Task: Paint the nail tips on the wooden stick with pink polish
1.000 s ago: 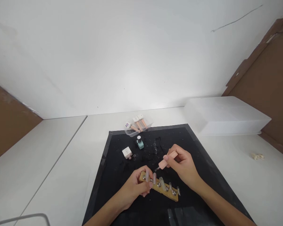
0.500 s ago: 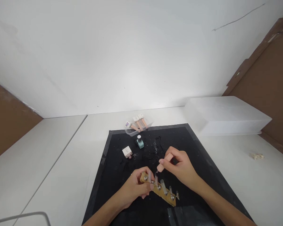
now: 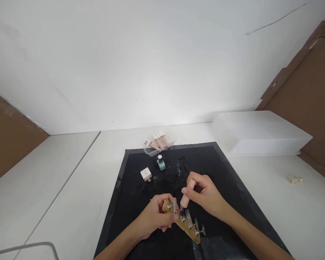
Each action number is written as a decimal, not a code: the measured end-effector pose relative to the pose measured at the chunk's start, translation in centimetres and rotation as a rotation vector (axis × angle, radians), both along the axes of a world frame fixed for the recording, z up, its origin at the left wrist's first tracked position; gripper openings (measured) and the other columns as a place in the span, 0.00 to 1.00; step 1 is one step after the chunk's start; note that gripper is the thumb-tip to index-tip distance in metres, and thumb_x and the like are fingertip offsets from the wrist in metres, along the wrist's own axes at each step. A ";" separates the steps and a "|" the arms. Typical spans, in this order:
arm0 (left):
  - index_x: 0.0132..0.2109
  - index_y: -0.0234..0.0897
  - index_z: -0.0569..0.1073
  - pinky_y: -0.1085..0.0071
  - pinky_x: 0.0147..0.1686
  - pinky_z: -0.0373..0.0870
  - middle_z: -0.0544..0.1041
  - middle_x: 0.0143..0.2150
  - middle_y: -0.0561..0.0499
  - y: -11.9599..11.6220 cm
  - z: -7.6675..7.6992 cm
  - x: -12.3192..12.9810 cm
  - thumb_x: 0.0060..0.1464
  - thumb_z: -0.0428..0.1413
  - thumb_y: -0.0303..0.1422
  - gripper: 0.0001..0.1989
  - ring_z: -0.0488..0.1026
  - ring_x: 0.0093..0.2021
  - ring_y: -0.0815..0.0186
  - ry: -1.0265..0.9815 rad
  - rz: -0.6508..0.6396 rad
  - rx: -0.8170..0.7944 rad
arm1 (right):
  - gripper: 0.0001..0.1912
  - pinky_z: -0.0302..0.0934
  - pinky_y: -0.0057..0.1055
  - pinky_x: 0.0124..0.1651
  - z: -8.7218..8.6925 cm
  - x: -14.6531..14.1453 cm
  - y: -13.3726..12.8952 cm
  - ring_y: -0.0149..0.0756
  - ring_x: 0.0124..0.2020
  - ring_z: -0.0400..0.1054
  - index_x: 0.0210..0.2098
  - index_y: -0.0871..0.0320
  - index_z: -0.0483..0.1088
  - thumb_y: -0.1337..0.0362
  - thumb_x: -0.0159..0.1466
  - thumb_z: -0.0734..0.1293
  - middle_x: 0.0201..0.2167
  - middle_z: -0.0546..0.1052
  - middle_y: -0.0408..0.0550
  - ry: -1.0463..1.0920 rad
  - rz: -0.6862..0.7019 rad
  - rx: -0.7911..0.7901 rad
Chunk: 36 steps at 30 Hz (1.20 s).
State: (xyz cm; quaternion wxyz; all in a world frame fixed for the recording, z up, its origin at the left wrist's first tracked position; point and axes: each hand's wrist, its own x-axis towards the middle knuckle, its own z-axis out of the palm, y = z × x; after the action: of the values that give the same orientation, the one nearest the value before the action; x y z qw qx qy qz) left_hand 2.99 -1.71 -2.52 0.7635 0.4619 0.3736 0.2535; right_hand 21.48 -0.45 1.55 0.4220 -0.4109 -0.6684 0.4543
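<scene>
My left hand is closed on the upper end of a tan nail tip stand, which slants down to the right. Several nail tips stick up from metal holders along it; some are clear. Between the fingers of my right hand is a nail polish brush with a pink cap handle. Its bristle end points down at a nail tip near my left fingertips, and whether it touches is hard to tell. Beyond my hands, a white polish bottle lies uncapped on the black mat.
A small teal bottle with a white-topped cap stands on the black mat. Behind it a clear tray holds several pink-capped bottles. A translucent box and small beige pieces are at the right.
My right hand has shifted slightly left and down, and the brush is held more upright over the nail tip. The stand's lower end has dipped a little in my left hand.
</scene>
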 end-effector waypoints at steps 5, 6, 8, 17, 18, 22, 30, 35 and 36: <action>0.29 0.34 0.67 0.83 0.10 0.54 0.65 0.18 0.60 -0.1 -0.1 0.0 0.38 0.64 0.37 0.16 0.57 0.14 0.80 0.008 -0.005 -0.008 | 0.16 0.52 0.27 0.19 0.2 0.1 0.2 0.29 0.16 0.57 0.17 0.55 0.60 0.63 0.60 0.65 0.16 0.77 0.42 -0.055 -0.097 0.006; 0.28 0.34 0.67 0.83 0.10 0.54 0.65 0.18 0.61 -0.1 -0.1 0.0 0.38 0.64 0.37 0.16 0.57 0.14 0.80 0.007 -0.001 -0.007 | 0.16 0.51 0.27 0.19 0.3 0.2 0.3 0.29 0.16 0.58 0.17 0.55 0.61 0.63 0.60 0.65 0.16 0.77 0.43 -0.059 -0.118 0.011; 0.28 0.34 0.67 0.83 0.10 0.55 0.63 0.17 0.62 -0.2 -0.1 -0.1 0.38 0.64 0.37 0.16 0.57 0.14 0.80 0.007 0.004 -0.005 | 0.17 0.52 0.27 0.20 0.4 0.4 0.4 0.29 0.16 0.59 0.17 0.55 0.60 0.62 0.60 0.64 0.16 0.77 0.43 -0.034 -0.147 0.012; 0.28 0.34 0.67 0.83 0.10 0.54 0.63 0.16 0.61 0.0 0.2 0.0 0.38 0.64 0.38 0.16 0.57 0.13 0.80 0.024 0.005 -0.007 | 0.17 0.53 0.27 0.20 0.1 0.3 0.1 0.30 0.16 0.63 0.19 0.55 0.58 0.57 0.60 0.65 0.15 0.77 0.41 0.070 0.062 -0.076; 0.28 0.34 0.67 0.83 0.10 0.54 0.63 0.16 0.61 0.0 0.2 0.0 0.37 0.64 0.38 0.16 0.57 0.13 0.80 0.026 0.006 -0.009 | 0.17 0.53 0.27 0.20 0.1 0.3 0.1 0.30 0.16 0.63 0.19 0.55 0.58 0.58 0.60 0.65 0.16 0.77 0.41 0.048 0.062 -0.076; 0.28 0.34 0.67 0.83 0.10 0.54 0.64 0.17 0.61 -0.1 0.0 0.0 0.38 0.64 0.38 0.16 0.57 0.14 0.80 0.012 0.001 -0.010 | 0.17 0.50 0.27 0.20 0.2 0.1 0.2 0.29 0.16 0.58 0.17 0.55 0.58 0.62 0.60 0.65 0.16 0.78 0.42 -0.029 -0.034 -0.052; 0.29 0.34 0.67 0.83 0.11 0.54 0.65 0.17 0.60 -0.3 -0.5 -0.4 0.39 0.64 0.38 0.15 0.57 0.13 0.80 0.006 0.003 -0.004 | 0.18 0.50 0.28 0.19 0.3 0.3 0.3 0.30 0.16 0.60 0.18 0.55 0.57 0.56 0.60 0.64 0.15 0.76 0.43 0.078 -0.128 -0.079; 0.29 0.35 0.66 0.82 0.12 0.54 0.65 0.18 0.60 -0.2 -0.1 -0.2 0.39 0.64 0.38 0.15 0.58 0.15 0.79 -0.021 0.016 -0.006 | 0.18 0.51 0.26 0.19 -0.1 0.2 0.3 0.28 0.14 0.59 0.20 0.55 0.57 0.55 0.60 0.65 0.14 0.74 0.40 0.101 -0.034 -0.101; 0.29 0.35 0.66 0.82 0.13 0.55 0.64 0.18 0.60 -0.2 0.0 -0.2 0.39 0.64 0.37 0.15 0.58 0.15 0.79 -0.026 0.014 -0.010 | 0.17 0.51 0.26 0.19 -0.2 0.2 0.3 0.29 0.15 0.59 0.20 0.55 0.57 0.56 0.60 0.65 0.15 0.75 0.41 0.081 -0.030 -0.095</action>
State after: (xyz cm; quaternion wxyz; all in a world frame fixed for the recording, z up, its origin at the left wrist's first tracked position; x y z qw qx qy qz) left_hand 2.84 -1.88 -2.51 0.7688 0.4521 0.3679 0.2629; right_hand 21.67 -0.18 1.35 0.4354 -0.4217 -0.6224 0.4953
